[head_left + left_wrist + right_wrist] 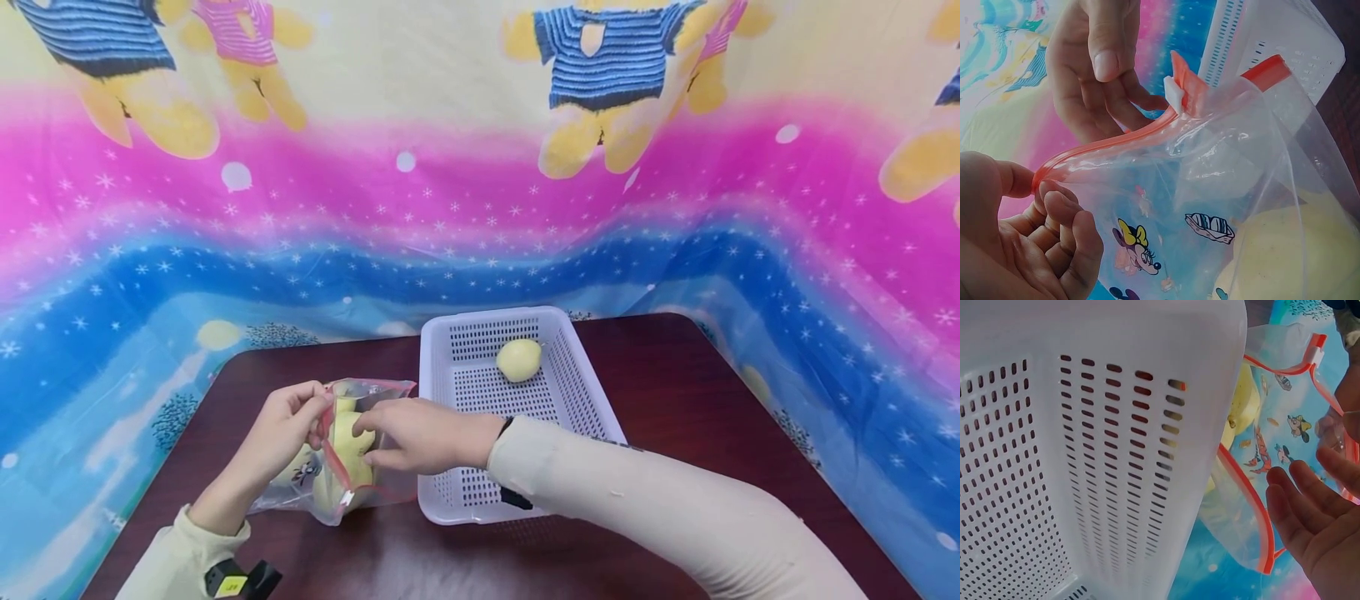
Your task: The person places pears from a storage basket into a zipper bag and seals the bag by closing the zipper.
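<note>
A clear zip bag (390, 487) with a red zip edge and cartoon prints stands at the left of the table, its mouth spread. Several pale yellow, pear-like fruits (352, 450) are inside it. My left hand (288, 429) pinches the bag's red edge between thumb and fingers, seen closely in the left wrist view. At the mouth is my right hand (423, 435), its fingers loosely extended with nothing between them. Right of the bag, a lilac plastic basket (588, 379) holds one more pale yellow fruit (519, 360).
The dark wooden table (675, 400) extends right of the basket. Behind it hangs a patterned cloth (480, 208) with bears and snowflakes. My right forearm (645, 492) crosses over the basket's near part.
</note>
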A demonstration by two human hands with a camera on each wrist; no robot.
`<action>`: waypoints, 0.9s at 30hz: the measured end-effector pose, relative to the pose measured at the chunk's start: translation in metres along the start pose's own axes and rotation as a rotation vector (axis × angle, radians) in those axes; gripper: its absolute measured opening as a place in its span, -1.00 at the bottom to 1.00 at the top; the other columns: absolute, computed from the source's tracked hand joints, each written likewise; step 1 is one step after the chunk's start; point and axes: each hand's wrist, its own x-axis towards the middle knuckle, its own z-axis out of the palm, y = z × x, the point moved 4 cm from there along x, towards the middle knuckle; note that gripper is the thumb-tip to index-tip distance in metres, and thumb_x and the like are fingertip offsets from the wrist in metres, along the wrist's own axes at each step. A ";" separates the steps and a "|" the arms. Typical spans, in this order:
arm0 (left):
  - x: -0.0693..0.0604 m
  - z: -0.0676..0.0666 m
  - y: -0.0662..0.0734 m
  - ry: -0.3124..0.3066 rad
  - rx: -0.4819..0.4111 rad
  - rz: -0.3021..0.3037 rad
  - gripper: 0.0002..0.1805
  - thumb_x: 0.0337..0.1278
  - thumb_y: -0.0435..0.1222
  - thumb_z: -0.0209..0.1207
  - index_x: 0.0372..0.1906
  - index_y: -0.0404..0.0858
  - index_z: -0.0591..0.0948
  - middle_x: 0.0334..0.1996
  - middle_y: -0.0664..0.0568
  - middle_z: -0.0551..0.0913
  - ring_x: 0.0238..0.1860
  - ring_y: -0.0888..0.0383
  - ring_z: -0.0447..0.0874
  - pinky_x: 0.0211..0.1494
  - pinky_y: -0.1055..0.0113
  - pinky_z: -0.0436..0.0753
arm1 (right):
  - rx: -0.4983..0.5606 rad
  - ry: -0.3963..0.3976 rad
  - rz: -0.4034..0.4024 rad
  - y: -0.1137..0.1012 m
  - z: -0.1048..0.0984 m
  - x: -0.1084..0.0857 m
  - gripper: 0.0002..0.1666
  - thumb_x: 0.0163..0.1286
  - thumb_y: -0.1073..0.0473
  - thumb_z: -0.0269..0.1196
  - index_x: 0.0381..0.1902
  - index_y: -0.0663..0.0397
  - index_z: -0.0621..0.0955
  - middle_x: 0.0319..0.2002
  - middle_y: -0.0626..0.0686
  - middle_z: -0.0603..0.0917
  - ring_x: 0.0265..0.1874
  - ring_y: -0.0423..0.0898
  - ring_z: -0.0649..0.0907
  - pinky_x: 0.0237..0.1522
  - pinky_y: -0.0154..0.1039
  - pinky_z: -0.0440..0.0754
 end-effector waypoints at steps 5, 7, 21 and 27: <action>0.000 0.001 0.000 -0.010 0.003 -0.004 -0.64 0.54 -0.28 -0.03 -0.42 -0.44 0.45 -0.65 0.09 0.46 -0.63 0.21 0.46 -0.48 0.29 0.60 | 0.006 0.022 -0.011 0.003 -0.004 -0.004 -0.57 0.49 0.05 0.23 0.23 0.08 0.57 0.14 -0.03 0.69 0.15 -0.21 0.64 0.27 -0.42 0.53; 0.000 0.001 0.000 -0.011 0.003 -0.005 -0.64 0.54 -0.28 -0.03 -0.42 -0.44 0.45 -0.65 0.09 0.46 -0.63 0.21 0.46 -0.48 0.28 0.60 | 0.002 0.030 -0.013 0.004 -0.007 -0.005 -0.57 0.49 0.06 0.22 0.23 0.09 0.58 0.15 -0.03 0.69 0.19 -0.19 0.63 0.31 -0.41 0.51; 0.000 0.002 0.001 -0.009 -0.009 -0.002 -0.64 0.54 -0.30 -0.03 -0.42 -0.46 0.45 -0.65 0.08 0.46 -0.64 0.22 0.45 -0.49 0.32 0.59 | 0.044 0.061 0.014 0.015 -0.019 -0.015 -0.59 0.49 0.10 0.21 0.23 0.06 0.59 0.11 -0.02 0.68 -0.12 -0.26 0.60 -0.02 -0.50 0.55; 0.001 0.001 0.001 0.004 0.004 0.000 -0.64 0.53 -0.29 -0.03 -0.43 -0.46 0.46 -0.65 0.09 0.47 -0.64 0.21 0.46 -0.48 0.32 0.60 | 0.080 0.071 0.050 0.021 -0.025 -0.022 -0.59 0.51 0.08 0.20 0.26 0.03 0.58 0.11 -0.01 0.68 -0.01 -0.17 0.67 0.05 -0.44 0.59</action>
